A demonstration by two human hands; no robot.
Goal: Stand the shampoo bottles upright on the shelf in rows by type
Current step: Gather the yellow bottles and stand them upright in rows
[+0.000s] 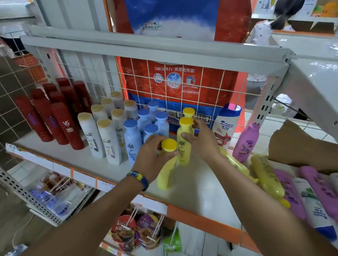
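Head view, looking down on a white shelf (pixel 195 190) with an orange front edge. We note the left hand (pixel 151 156), a blue wristband (pixel 138 179) at its wrist, fingers curled round the neck of a yellow bottle (pixel 167 174) just under its yellow cap. The bottle is cap-up near the front of the shelf; whether its base rests on the board we cannot tell. The right hand (pixel 201 142) grasps a second yellow bottle (pixel 183 149) by the shoulder, thumb on the near side, fingers round the far side. It stands upright just behind the first. A third yellow bottle (pixel 188 111) stands behind that, close to the wire grid (pixel 187 85) at the back. To the left, upright in rows: blue bottles (pixel 132 141) just beside the yellow ones, then white bottles (pixel 104 139) with gold caps, then red bottles (pixel 63 123) farthest left. Right of the hands, a white-and-blue bottle (pixel 226 126) stands upright by the grid, a purple bottle (pixel 246 142) upright just beside it. Farther right, flat on the shelf: lying yellow bottles (pixel 267 176), lying purple bottles (pixel 321 190) and a lying white bottle (pixel 311 207) with a blue cap. A cardboard box (pixel 304 146) sits behind these. Below the shelf, on a lower level, we see noodle cups (pixel 131 232).
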